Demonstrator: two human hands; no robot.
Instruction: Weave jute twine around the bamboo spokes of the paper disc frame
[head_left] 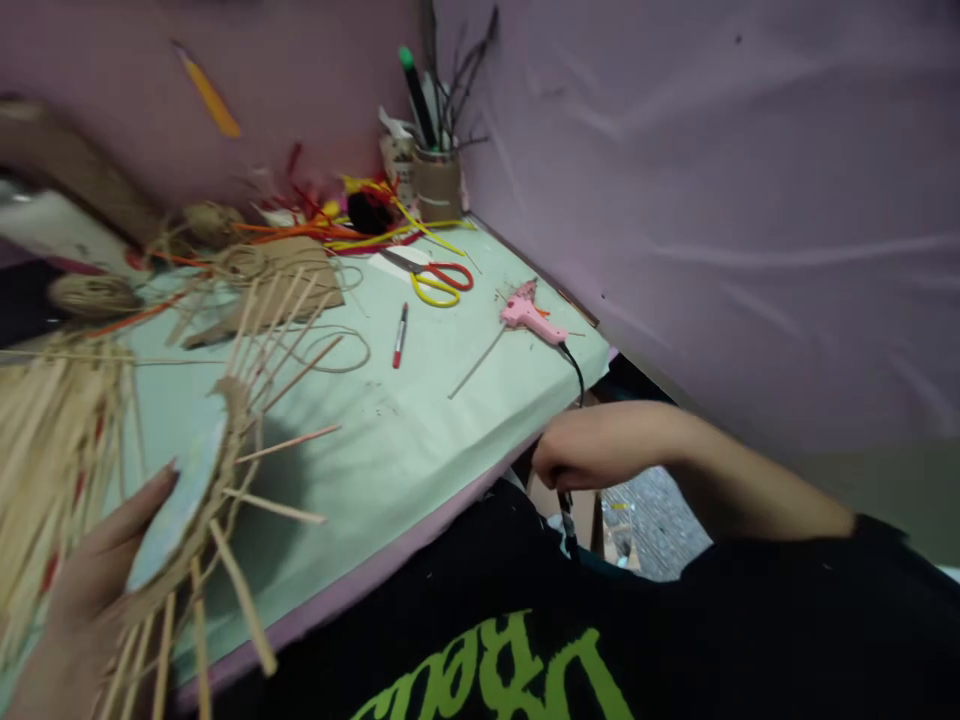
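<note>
On the left, my left hand (97,565) grips the rim of a round woven base (180,490). Its flat face is pale blue-green; wooden sticks radiate from the edge, with twine wound between them. My right hand (589,445) is low beside the table's front edge, its fingers curled closed. Below the fist a dark, narrow piece (568,515) sticks out; whether the fingers hold it is unclear. A pink glue gun (532,315) lies on the tabletop above that hand, its black cord (576,370) dropping over the edge behind my fist.
Scissors (431,275) and a red-capped pen (400,335) lie mid-table. Behind them are colourful pipe cleaners (330,230), twine balls (94,295), cardboard (300,270) and a jar (437,185) of twigs and a marker. Pale straw strips (52,470) fill the left. A wall (712,200) closes the right.
</note>
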